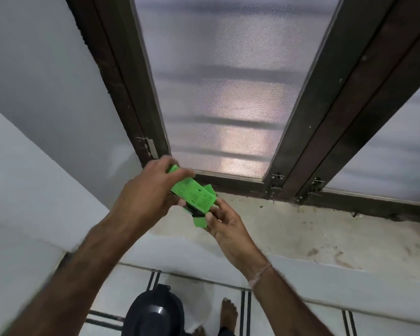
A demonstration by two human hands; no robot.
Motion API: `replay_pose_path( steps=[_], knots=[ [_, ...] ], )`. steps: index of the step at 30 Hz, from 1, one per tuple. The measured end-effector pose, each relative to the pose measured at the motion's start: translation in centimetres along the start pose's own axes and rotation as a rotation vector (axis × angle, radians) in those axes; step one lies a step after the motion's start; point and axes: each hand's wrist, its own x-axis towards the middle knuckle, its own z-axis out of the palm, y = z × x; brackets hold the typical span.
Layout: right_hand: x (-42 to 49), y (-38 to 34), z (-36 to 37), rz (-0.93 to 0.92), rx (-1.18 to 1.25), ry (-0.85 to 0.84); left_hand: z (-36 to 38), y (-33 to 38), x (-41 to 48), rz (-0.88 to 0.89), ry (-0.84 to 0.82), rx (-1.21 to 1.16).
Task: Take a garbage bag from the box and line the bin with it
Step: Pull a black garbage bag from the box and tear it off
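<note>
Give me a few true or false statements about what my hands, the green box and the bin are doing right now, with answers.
1. The left hand grips the box. True.
2. The box's end flaps are closed. False: they stand open at the end by the right hand.
3. The bin stands on the windowsill. False: it is on the floor, beside a bare foot.
4. The right hand's fingers are at the box's open end. True.
</note>
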Motion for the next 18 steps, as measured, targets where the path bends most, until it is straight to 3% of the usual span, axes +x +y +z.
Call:
replay_pose_path(
  steps=[4, 9, 15, 18],
  knots=[
    [0.1, 0.1, -1.2, 0.009, -0.132, 0.243, 2.7, -4.6, -0.5, -0.083, -0.025, -0.310],
    [-1.1, -0.1, -4.3, -0.004, -0.253, 0.422, 10.8, -8.6, -0.9, -0.172, -0.051, -0.508],
    [-2.0, -1.0, -5.3, -0.031, -0.297, 0.517, 16.4, -9.9, -0.8, -0.281, -0.137, -0.496],
    [-1.8, -1.5, -4.8, -0.041, -0.324, 0.520, 15.7, -8.1, -1.6, -0.269, 0.011, -0.187]
  ],
)
